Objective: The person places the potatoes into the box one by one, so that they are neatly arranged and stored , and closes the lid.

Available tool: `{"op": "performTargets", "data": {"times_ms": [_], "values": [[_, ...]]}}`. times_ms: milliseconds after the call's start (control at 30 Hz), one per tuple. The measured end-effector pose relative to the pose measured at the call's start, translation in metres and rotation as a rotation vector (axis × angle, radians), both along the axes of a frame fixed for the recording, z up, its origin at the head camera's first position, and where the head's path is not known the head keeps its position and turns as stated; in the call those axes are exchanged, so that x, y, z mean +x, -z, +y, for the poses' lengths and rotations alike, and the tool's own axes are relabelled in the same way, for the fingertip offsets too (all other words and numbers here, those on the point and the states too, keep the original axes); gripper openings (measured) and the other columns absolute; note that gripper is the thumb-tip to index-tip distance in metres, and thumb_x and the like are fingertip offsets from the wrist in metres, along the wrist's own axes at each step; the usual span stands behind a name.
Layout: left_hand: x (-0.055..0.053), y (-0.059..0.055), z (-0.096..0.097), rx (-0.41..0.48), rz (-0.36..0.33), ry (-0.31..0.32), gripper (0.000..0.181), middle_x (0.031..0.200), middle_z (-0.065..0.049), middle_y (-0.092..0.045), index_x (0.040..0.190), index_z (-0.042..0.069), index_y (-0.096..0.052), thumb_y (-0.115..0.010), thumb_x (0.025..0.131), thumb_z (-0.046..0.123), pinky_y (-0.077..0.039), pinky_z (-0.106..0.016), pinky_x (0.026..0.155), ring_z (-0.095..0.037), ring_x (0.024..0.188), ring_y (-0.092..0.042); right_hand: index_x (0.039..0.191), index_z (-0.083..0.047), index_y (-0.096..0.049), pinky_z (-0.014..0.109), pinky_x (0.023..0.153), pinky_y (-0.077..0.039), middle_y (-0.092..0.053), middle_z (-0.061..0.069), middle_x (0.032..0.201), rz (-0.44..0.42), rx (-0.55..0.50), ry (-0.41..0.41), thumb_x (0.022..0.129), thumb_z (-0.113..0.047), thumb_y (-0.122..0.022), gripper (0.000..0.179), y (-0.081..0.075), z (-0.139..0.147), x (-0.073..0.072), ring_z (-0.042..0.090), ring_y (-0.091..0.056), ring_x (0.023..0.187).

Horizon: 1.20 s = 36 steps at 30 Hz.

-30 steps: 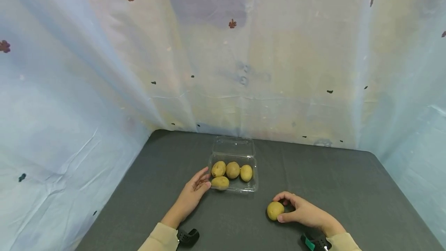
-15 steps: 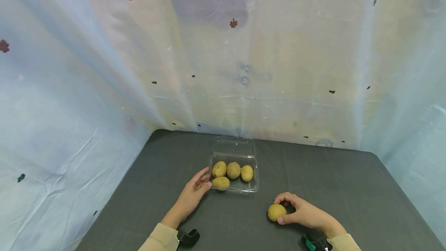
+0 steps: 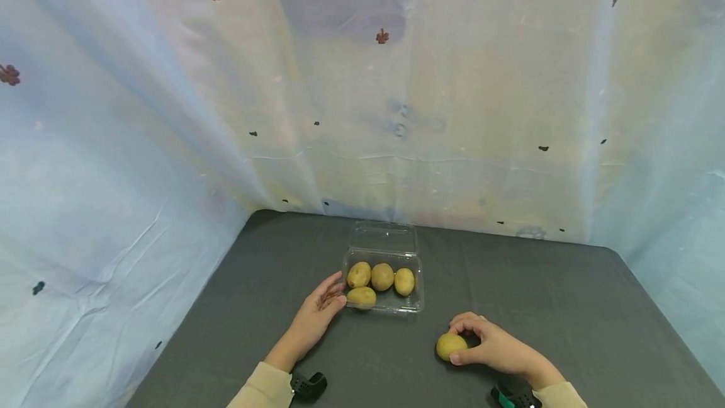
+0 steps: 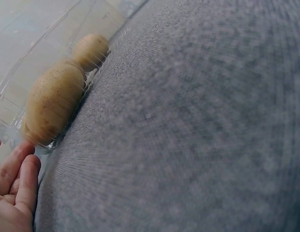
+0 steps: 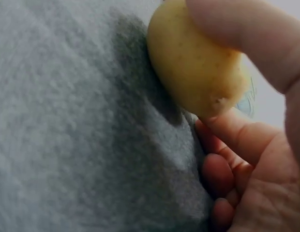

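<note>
My right hand (image 3: 494, 346) pinches a yellow potato (image 3: 451, 346) between thumb and fingers, low over the table at the front right. In the right wrist view the thumb lies across the potato (image 5: 196, 63) and the fingertips meet its far end. A clear plastic clamshell box (image 3: 420, 282) stands at mid-table, its lid (image 3: 384, 238) folded back. Several potatoes (image 3: 382, 277) lie inside. My left hand (image 3: 313, 320) rests at the box's left side, fingers loosely extended. In the left wrist view its fingertips (image 4: 29, 166) are at the box wall beside a potato (image 4: 55, 101).
A dark grey cloth covers the table (image 3: 544, 294). Pale patterned sheeting (image 3: 481, 80) hangs behind the table and along both sides. Black straps (image 3: 308, 386) are on both wrists.
The potato in my right hand has turned slightly and now looks more oblong from above. My left hand stays at the box. The head view has shifted a little.
</note>
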<state>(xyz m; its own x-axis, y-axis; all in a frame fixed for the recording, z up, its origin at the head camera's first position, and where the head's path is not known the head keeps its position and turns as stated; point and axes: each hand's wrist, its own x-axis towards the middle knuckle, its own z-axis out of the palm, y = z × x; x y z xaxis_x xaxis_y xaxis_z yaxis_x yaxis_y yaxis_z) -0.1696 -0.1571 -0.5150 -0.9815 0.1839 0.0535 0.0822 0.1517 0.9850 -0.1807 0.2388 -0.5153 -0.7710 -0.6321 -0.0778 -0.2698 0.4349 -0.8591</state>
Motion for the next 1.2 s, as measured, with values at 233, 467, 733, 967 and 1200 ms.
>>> {"op": "performTargets", "data": {"times_ms": [233,467,733,967,1200], "values": [[0.005,-0.012,0.0,-0.005,-0.003,-0.001,0.059,0.145,-0.017,-0.043,0.152,0.011,-0.031,-0.056,0.1,0.022,-0.037,-0.041,0.105,-0.031,0.133,-0.041,0.113,-0.012,-0.063,0.026,0.086,-0.045,-0.057,0.009,0.121,-0.124,-0.02,0.059,0.092,-0.027,-0.068,0.026,-0.005,0.004,0.001,0.022,-0.053,0.107],[0.005,-0.013,-0.001,-0.009,0.0,-0.014,0.059,0.145,-0.017,-0.044,0.152,0.012,-0.032,-0.057,0.1,0.023,-0.036,-0.044,0.106,-0.03,0.133,-0.042,0.117,-0.002,-0.059,0.034,0.067,-0.053,-0.062,0.011,0.101,-0.162,-0.032,0.211,0.091,-0.029,-0.069,0.038,-0.016,0.009,0.004,0.024,-0.059,0.081],[0.004,-0.013,0.001,-0.015,-0.009,0.002,0.059,0.145,-0.017,-0.044,0.152,0.011,-0.031,-0.057,0.1,0.023,-0.036,-0.043,0.106,-0.03,0.133,-0.042,0.117,-0.007,-0.056,0.03,0.067,-0.053,-0.06,0.008,0.101,0.033,0.01,0.505,0.082,-0.039,-0.077,0.052,-0.027,-0.001,0.004,0.022,-0.059,0.085],[0.005,-0.013,0.002,-0.012,0.005,-0.01,0.059,0.145,-0.018,-0.044,0.151,0.011,-0.032,-0.057,0.1,0.022,-0.037,-0.044,0.105,-0.032,0.133,-0.042,0.124,-0.015,-0.054,0.028,0.073,-0.048,-0.058,0.002,0.108,0.274,-0.007,0.582,0.084,-0.046,-0.073,0.054,-0.032,-0.016,-0.003,0.017,-0.054,0.09],[0.004,-0.012,0.003,-0.011,0.004,-0.009,0.058,0.145,-0.018,-0.044,0.151,0.011,-0.032,-0.057,0.1,0.021,-0.037,-0.045,0.105,-0.032,0.133,-0.042,0.124,-0.015,-0.055,0.032,0.076,-0.047,-0.059,-0.002,0.107,0.384,-0.015,0.569,0.085,-0.043,-0.074,0.052,-0.034,-0.03,-0.007,0.014,-0.053,0.089]]}}
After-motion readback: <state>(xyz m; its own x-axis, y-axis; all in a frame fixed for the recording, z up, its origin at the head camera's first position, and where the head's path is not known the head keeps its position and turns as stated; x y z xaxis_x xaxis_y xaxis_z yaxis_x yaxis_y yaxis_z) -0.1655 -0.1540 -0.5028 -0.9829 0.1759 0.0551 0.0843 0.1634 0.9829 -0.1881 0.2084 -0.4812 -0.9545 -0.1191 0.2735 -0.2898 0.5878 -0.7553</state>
